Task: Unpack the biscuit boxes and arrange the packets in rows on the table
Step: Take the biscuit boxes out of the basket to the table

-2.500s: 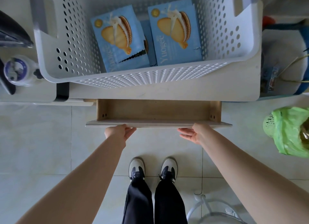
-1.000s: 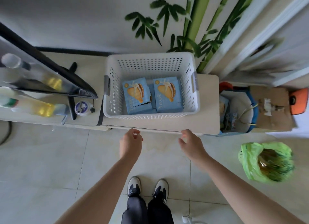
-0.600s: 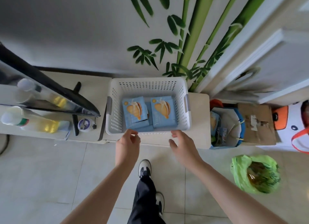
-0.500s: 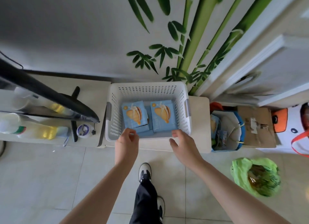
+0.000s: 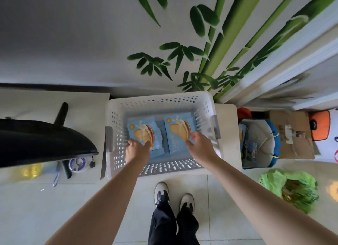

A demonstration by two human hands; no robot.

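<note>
Bamboo-painted wall behind, our hands are inside the white basket (image 5: 117, 135) on the worktop (image 5: 225, 120): left hand (image 5: 136, 149) touching the left biscuit box (image 5: 141, 133), right hand (image 5: 200, 146) loosely spread over the right biscuit box (image 5: 177, 129). We should grip each box by its edges and lift straight up.

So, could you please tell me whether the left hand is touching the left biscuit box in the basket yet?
Cannot tell. In the head view the left hand overlaps the left biscuit box's near edge inside the basket, but neither contact nor a gap shows plainly.
</note>
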